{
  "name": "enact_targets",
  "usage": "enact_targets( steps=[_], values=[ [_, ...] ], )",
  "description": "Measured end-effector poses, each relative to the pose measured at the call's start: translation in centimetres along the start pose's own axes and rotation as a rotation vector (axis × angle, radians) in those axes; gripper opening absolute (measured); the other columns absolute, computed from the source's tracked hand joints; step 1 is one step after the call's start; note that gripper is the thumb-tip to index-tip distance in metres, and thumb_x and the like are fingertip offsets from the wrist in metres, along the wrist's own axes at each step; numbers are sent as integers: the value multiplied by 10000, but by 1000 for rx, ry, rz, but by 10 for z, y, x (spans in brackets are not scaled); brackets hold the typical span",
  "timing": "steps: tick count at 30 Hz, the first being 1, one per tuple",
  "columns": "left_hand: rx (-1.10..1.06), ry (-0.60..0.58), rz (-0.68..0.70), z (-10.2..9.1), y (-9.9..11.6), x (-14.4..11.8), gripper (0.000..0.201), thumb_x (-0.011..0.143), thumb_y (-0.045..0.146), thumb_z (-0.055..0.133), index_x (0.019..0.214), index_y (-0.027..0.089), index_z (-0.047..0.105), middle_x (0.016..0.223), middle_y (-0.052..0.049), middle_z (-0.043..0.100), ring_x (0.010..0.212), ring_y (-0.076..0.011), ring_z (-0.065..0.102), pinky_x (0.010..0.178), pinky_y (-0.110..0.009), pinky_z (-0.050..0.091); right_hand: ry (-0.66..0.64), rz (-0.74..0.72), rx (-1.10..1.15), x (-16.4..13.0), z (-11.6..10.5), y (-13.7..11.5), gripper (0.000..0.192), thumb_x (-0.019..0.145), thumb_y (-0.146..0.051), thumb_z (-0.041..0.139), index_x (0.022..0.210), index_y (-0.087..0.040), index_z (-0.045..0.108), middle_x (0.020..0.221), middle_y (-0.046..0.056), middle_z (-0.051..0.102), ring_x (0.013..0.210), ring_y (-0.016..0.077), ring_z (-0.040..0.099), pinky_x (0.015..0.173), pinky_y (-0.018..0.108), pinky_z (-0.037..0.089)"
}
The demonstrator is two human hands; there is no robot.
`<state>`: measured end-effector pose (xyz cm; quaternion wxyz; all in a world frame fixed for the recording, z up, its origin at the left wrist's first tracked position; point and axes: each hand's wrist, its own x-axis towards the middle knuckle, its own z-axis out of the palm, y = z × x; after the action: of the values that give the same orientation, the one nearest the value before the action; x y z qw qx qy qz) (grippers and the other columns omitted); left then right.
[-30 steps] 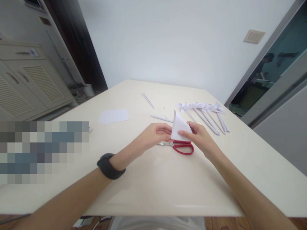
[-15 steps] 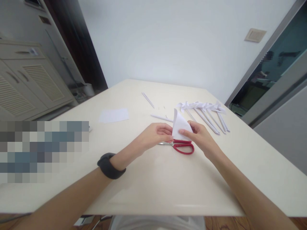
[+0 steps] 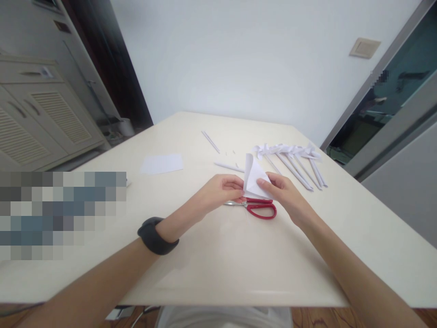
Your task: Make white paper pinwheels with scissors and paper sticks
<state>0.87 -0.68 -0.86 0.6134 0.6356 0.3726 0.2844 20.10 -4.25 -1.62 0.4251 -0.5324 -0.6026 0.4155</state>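
Note:
A folded white sheet of paper (image 3: 255,176), roughly triangular with a curled flap at its upper left, is held above the table between both hands. My left hand (image 3: 227,191) pinches its lower left corner between thumb and fingers. On the right edge, my right hand (image 3: 282,189) grips it, thumb in front and fingers behind. Just below the paper, red-handled scissors (image 3: 261,211) lie on the table, their blades pointing left and partly covered by my left hand.
Several rolled paper sticks with curled white tops (image 3: 290,157) lie at the back right. Thin paper rolls (image 3: 210,142) and small scraps lie behind my hands. A flat white sheet (image 3: 162,164) rests to the left on the cream table (image 3: 205,269). A blurred patch covers the far left.
The paper has tilted slightly, and its flap stands a little more open at the left. My right thumb has slid up a little on it.

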Motion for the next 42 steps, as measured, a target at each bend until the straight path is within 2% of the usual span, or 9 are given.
enact_targets(
  steps=[10, 15, 22, 26, 33, 42],
  values=[
    [-7, 1, 12, -2, 0, 0, 205, 708, 212, 666, 900, 145, 687, 848, -54, 715, 821, -189, 675, 849, -339, 512, 17, -16, -41, 0, 0, -2, 236, 747, -377, 649, 832, -163, 597, 742, -5, 582, 656, 128, 532, 559, 225, 394],
    [39, 2, 54, -4, -2, 1, 204, 720, 219, 649, 909, 165, 701, 870, -41, 716, 823, -179, 673, 844, -324, 516, -73, 27, -9, 0, -1, -1, 295, 733, -359, 662, 950, -165, 612, 876, 40, 655, 774, 185, 612, 639, 273, 467],
    [103, -30, 165, -5, -7, 3, 214, 747, 203, 599, 927, 183, 712, 904, -35, 710, 863, -181, 662, 838, -314, 521, -134, 54, 55, 1, -1, 2, 266, 753, -367, 655, 924, -165, 628, 866, 48, 672, 799, 199, 631, 676, 291, 473],
    [116, -34, 184, -5, -9, 3, 195, 755, 196, 590, 909, 175, 707, 914, -42, 706, 889, -189, 660, 846, -317, 523, -128, 83, 45, 1, -1, 1, 282, 744, -372, 669, 927, -159, 648, 891, 64, 693, 787, 197, 638, 663, 285, 472],
    [56, 27, 121, -6, -8, 5, 174, 734, 234, 647, 873, 132, 671, 872, -66, 707, 813, -181, 677, 821, -327, 538, -90, 125, 65, 2, -1, 3, 309, 702, -346, 711, 919, -128, 677, 878, 87, 714, 786, 209, 660, 679, 294, 495],
    [47, 60, 116, -2, 0, 0, 129, 723, 189, 629, 836, 142, 672, 827, -45, 704, 811, -166, 675, 799, -286, 538, -32, 131, 92, 1, 0, 2, 212, 683, -274, 719, 848, -146, 687, 802, 50, 719, 727, 180, 667, 634, 251, 498]
  ],
)
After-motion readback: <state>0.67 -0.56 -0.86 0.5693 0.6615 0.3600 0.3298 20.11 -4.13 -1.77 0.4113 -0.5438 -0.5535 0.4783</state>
